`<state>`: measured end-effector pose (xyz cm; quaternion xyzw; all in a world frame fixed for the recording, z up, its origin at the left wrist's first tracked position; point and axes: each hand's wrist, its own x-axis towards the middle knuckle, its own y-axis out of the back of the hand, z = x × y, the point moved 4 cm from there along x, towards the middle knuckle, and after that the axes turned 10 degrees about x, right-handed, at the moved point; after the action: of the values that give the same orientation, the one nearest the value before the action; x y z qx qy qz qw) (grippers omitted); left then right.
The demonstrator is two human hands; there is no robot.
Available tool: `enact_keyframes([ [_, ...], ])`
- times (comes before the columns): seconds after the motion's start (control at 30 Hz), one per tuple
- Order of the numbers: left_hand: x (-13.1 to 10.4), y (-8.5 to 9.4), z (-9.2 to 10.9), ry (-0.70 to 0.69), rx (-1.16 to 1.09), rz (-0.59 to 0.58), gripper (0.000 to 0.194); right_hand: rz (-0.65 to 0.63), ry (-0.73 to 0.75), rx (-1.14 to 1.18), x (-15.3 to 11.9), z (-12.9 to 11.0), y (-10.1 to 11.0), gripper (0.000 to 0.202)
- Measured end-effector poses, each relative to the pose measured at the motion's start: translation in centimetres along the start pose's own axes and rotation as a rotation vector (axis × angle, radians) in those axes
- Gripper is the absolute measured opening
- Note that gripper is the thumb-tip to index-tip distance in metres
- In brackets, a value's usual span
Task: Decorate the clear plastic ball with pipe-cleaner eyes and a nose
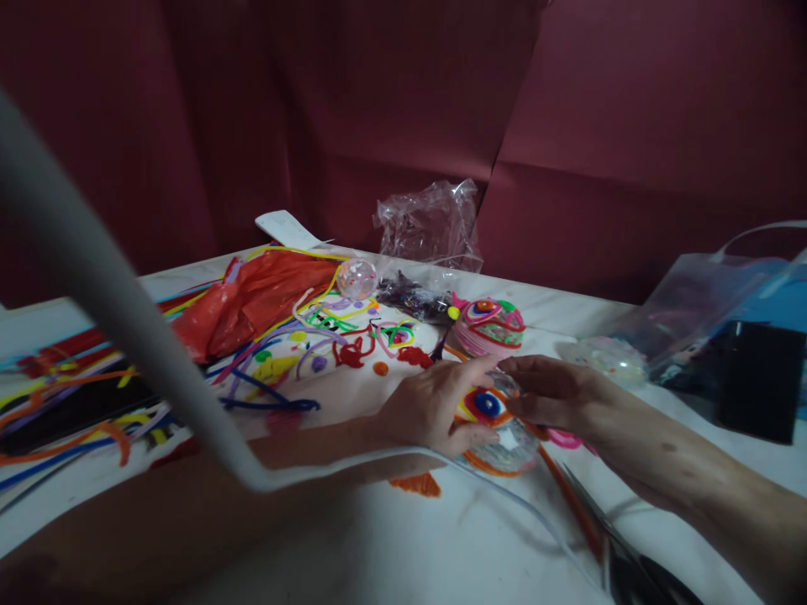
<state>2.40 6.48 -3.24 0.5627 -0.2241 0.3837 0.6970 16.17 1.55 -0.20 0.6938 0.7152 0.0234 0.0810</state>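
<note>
My left hand grips the left side of a clear ball trimmed with pipe cleaners, its thumb and fingers spread around it. Facing up on the ball is an eye shape in blue, white, red, yellow and orange. The fingers of my right hand curl against the ball's upper right side; their tips are partly hidden. Just behind stands a finished-looking pink fish ball with a similar eye. Scissors and an orange pipe cleaner lie below my right wrist.
Colourful pipe cleaners and a red plastic bag cover the left. Another clear ball and a clear bag sit at the back. A dark phone-like slab stands right. A white pole and cable cross in front.
</note>
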Motion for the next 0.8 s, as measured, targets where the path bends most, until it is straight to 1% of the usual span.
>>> enact_keyframes([
  [0.2,0.0,-0.2,-0.2,-0.03,0.021,0.031,0.064,0.033,-0.002,0.034,0.1,0.2,0.1,0.045],
  [0.37,0.0,0.1,0.0,-0.002,0.022,0.0,0.061,-0.01,-0.001,0.068,-0.1,0.5,0.6,0.046],
  [0.5,0.1,0.0,0.1,-0.007,0.006,-0.012,0.059,0.099,-0.061,0.099,-0.4,0.8,1.7,0.052],
  [0.53,0.1,0.0,0.1,-0.008,0.001,-0.014,0.059,0.107,-0.063,0.098,-0.5,0.7,1.8,0.052],
  [0.57,0.1,-0.1,0.1,-0.008,-0.003,-0.012,0.06,0.094,-0.055,0.094,-0.5,0.7,1.6,0.051],
  [0.7,0.1,-0.2,-0.1,0.026,-0.007,-0.025,0.062,-0.044,0.019,0.077,-0.3,0.3,0.3,0.044],
  [0.8,0.0,-0.2,-0.2,0.056,-0.009,-0.043,0.064,-0.059,0.044,0.066,-0.1,0.4,0.0,0.041],
])
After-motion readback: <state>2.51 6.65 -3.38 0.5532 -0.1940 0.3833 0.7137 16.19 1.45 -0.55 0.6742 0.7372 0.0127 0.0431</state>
